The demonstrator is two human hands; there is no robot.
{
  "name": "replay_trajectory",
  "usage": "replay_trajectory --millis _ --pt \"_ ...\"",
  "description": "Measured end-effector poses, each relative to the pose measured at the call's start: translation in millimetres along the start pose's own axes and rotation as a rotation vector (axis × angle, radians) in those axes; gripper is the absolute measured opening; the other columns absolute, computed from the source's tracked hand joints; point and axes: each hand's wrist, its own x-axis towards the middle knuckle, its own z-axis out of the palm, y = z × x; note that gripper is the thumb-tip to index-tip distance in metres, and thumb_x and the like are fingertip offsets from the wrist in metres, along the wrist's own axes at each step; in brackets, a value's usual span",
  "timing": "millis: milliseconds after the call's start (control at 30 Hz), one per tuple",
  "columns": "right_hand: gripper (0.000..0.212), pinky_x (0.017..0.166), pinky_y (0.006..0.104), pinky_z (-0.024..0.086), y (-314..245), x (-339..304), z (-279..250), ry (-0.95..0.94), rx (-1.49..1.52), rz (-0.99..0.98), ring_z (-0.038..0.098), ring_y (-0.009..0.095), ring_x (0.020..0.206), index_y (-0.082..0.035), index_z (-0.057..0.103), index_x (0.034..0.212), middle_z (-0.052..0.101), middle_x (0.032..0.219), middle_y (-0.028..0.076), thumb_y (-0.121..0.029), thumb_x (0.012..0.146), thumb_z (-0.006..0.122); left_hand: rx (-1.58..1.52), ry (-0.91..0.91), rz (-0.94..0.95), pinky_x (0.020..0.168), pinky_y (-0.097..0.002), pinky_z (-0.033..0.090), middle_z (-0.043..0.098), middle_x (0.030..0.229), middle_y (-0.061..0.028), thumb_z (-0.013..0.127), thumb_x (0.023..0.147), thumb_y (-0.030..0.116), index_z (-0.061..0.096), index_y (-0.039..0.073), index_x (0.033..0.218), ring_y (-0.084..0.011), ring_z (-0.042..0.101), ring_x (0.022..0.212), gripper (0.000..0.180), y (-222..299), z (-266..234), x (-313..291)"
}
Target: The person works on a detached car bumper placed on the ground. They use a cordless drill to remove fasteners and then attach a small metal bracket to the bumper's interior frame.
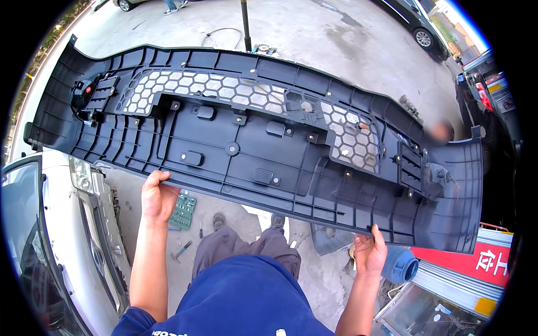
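1. Left hand (158, 197): thumb over the near edge of the black bumper cover (255, 152), fingers curled beneath, gripping.
2. Right hand (371, 253): similar pinch, farther right.
3. Cover: held aloft, ribbed inner side showing.
4. Below: green tool case (184, 211), hammer (180, 251).

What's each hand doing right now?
Left hand: closed, holding the black plastic panel by its near edge, thumb up.
Right hand: closed, holding the same panel's near edge, farther right.
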Motion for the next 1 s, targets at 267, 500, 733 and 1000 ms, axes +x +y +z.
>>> replay_trajectory --millis 267,500,733,1000 --pt "0.020 0.074 0.0366 0.064 8 18 -5 -0.053 -0.005 0.042 0.081 0.023 0.092 -0.006 0.077 0.113 0.082 0.105 0.010 -0.023 0.108 0.067 -0.022 -0.060 -0.001 0.118 -0.0524 0.047 0.070 0.132 -0.0188 0.059 0.094 0.001 0.063 -0.008 0.121 -0.0336 0.065 0.126 0.029 -3 -22 13" --pt "0.023 0.074 0.0301 0.064 12 16 10 -0.103 -0.002 0.022 0.080 0.020 0.099 -0.006 0.075 0.121 0.082 0.114 0.010 -0.021 0.112 0.059 -0.042 -0.062 -0.010 0.115 -0.0518 0.049 0.072 0.129 -0.0182 0.059 0.093 0.000 0.065 -0.008 0.118 -0.0337 0.067 0.123 0.026 8 -23 19" --pt "0.018 0.072 0.0334 0.063 5 4 35 -0.025 -0.021 0.050 0.080 0.020 0.090 -0.009 0.076 0.114 0.083 0.106 0.007 -0.023 0.108 0.066 -0.024 -0.014 0.021 0.110 -0.0514 0.053 0.073 0.117 -0.0163 0.062 0.092 0.000 0.069 -0.001 0.094 -0.0309 0.069 0.113 0.008 20 -19 11" --pt "0.024 0.073 0.0291 0.063 33 20 22 -0.081 0.000 0.098 0.080 0.019 0.096 -0.008 0.073 0.125 0.082 0.116 0.009 -0.023 0.113 0.058 0.007 0.055 -0.009 0.109 -0.0495 0.052 0.074 0.108 -0.0144 0.065 0.091 0.001 0.069 0.001 0.081 -0.0288 0.070 0.109 0.010 20 -34 38"
